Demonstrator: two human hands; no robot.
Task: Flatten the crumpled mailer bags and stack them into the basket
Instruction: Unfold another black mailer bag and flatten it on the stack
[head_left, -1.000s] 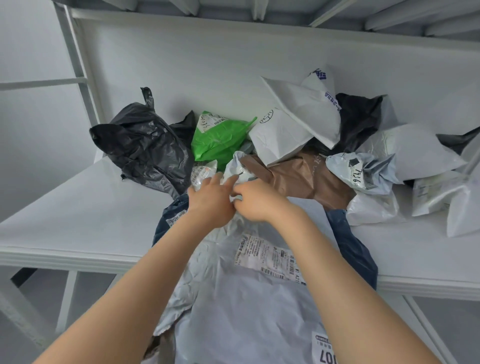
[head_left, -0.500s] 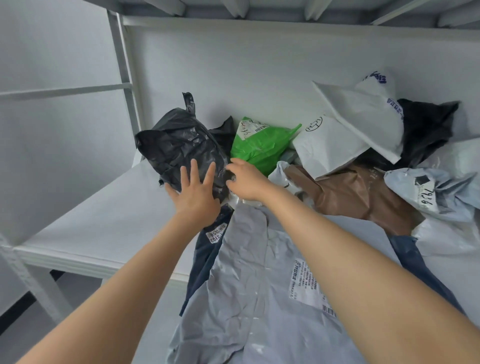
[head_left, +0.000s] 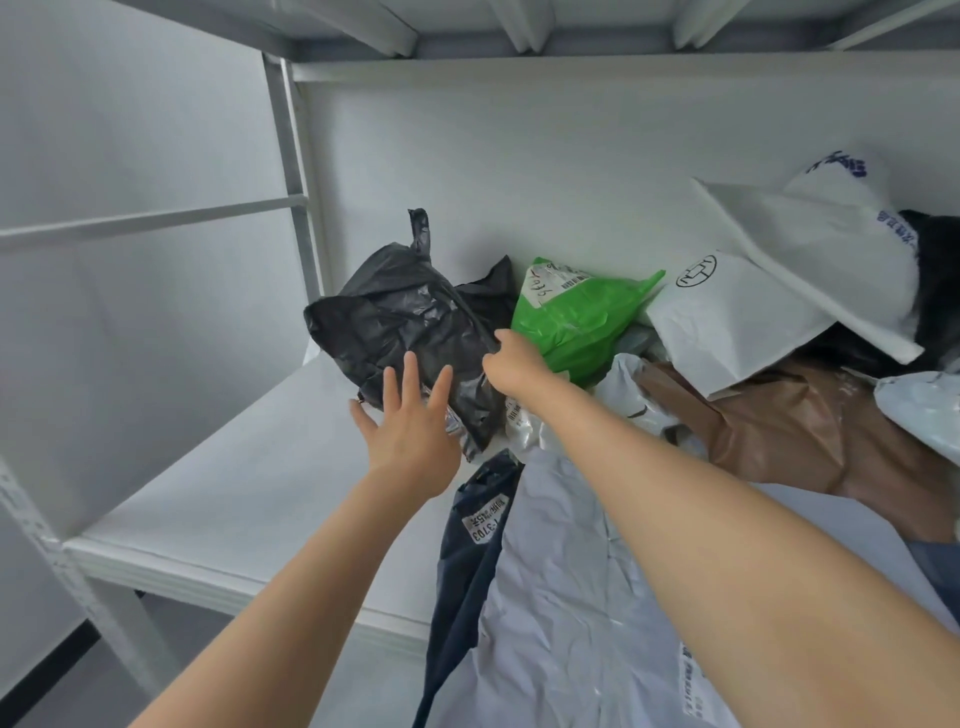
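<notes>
Leaving pale grey crumpled plastic mailer (head_left: 571, 597), hands reached next crumpled black plastic bag (head_left: 395, 322) mid-frame: left hand (head_left: 410, 431) splayed open, right hand (head_left: 511, 361) curled, grip unclear.

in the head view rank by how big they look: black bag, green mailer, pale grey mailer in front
1. pale grey mailer, though it lies nearest the camera, so its lead is unsure
2. black bag
3. green mailer

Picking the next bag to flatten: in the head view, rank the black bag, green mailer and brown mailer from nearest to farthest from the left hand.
1. black bag: right before the left hand, pile's left end.
2. green mailer: just past the right hand.
3. brown mailer: far right of the pile.
</notes>
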